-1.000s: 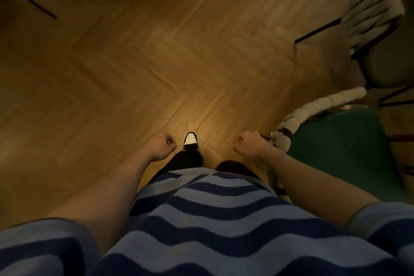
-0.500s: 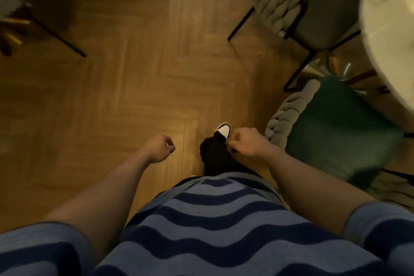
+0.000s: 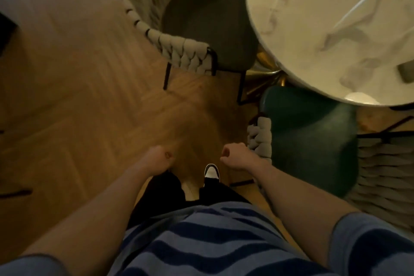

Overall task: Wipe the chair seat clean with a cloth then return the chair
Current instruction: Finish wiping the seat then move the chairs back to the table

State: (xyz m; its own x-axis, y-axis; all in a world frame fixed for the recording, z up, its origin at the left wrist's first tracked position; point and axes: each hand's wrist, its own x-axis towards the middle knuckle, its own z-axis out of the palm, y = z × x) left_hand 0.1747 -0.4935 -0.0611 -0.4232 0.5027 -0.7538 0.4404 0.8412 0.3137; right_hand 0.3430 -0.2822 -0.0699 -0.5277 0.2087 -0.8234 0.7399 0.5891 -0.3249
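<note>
The round white marble table [image 3: 336,29] and the dark-green-seated woven-back chair [image 3: 313,141] have swung closer, yet left hand [image 3: 160,159] and right hand [image 3: 237,155] are curled on nothing, so the wiping looks unstarted.

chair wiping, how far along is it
Done: nothing that shows. The green chair stands tucked partly under the marble table, and no cloth is in view. In hand: nothing; the left hand and right hand are curled, holding nothing, the right beside the chair's woven back. Left: fetch a cloth, pull the chair out, wipe its seat, return it.
</note>
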